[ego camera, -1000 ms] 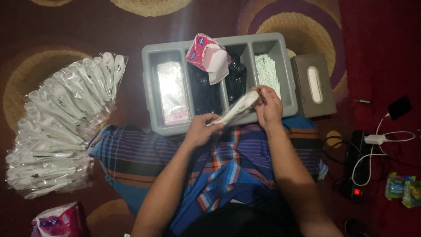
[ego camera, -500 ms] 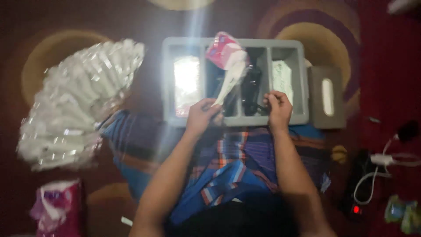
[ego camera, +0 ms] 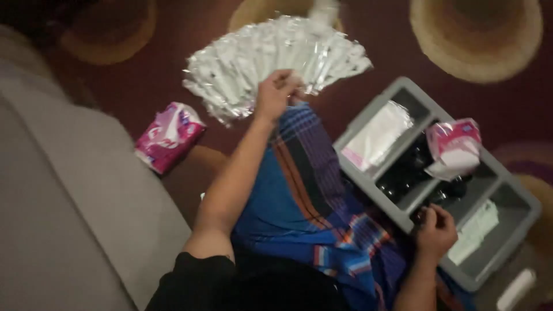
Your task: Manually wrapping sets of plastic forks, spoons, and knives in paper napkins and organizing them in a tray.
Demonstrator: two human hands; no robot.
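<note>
The left hand (ego camera: 275, 93) rests with fingers curled on the fanned pile of clear-wrapped cutlery packets (ego camera: 271, 57) lying on the carpet (ego camera: 374, 34); whether it pinches one cannot be told. The right hand (ego camera: 436, 230), fingers bent, touches dark items in the grey divided tray (ego camera: 518, 242), near a pink tissue pack (ego camera: 455, 147).

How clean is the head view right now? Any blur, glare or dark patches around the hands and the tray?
Head view: soft with motion blur throughout, tilted. Glare whitens the fan of clear packets at the left hand, washing out detail. The right hand at the grey tray sits in dimmer light; the tray's dark middle compartments are near black, contents unreadable. The pink tissue pack is blurred.
</note>
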